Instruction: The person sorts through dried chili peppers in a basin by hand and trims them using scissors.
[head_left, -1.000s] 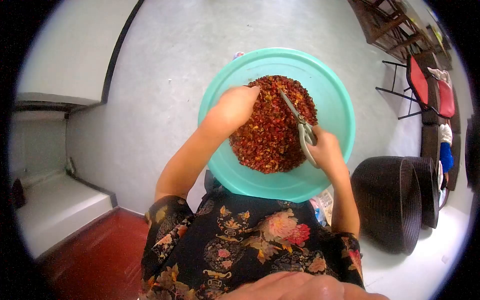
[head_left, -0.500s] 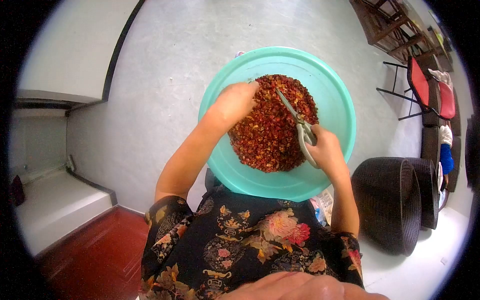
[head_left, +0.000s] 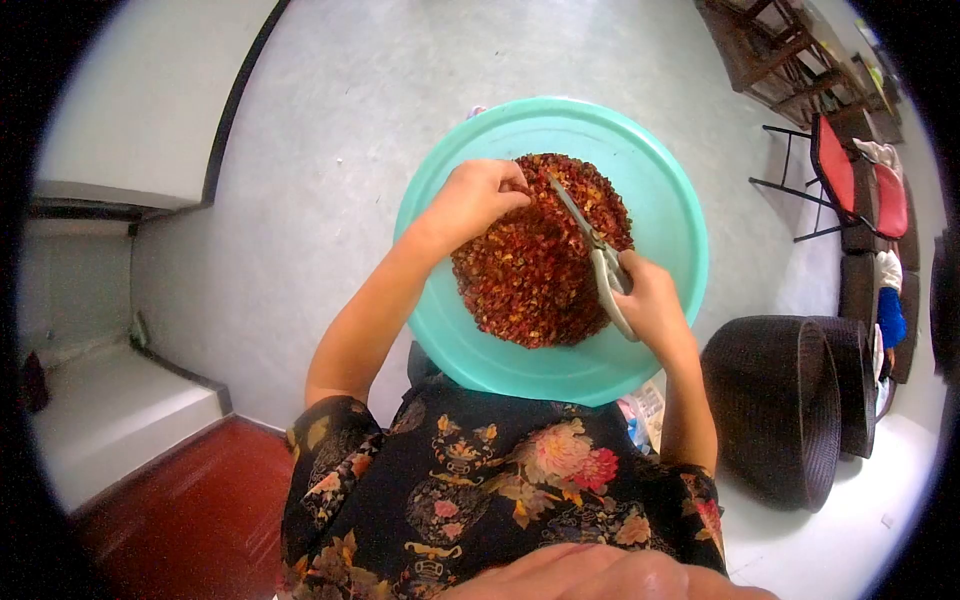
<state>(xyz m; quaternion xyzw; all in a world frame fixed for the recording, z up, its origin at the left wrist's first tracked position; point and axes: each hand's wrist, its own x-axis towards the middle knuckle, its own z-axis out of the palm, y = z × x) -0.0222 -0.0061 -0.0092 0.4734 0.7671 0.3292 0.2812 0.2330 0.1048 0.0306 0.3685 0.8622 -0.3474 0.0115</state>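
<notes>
A turquoise plastic basin (head_left: 672,200) sits in front of my body. Inside it lies a round heap of small red-brown bits (head_left: 530,270), which look like cut dried chilies. My right hand (head_left: 648,298) grips the pale-handled scissors (head_left: 599,246) at the basin's right side. Their blades point up and left over the heap and look closed. Above the heap's upper left part is my left hand (head_left: 485,198), fingers curled together. Whatever those fingers pinch, if anything, is too small or hidden to make out.
Two dark woven chairs or baskets (head_left: 770,410) stand to the right. Beyond them are a red folding chair (head_left: 835,165) and brown wooden furniture (head_left: 780,55). A white cabinet or wall (head_left: 140,100) is at the left, with a dark red floor patch (head_left: 190,510) below.
My left hand has turned slightly and shifted a little right, so its curled fingers show more. The scissors and right hand have hardly moved.
</notes>
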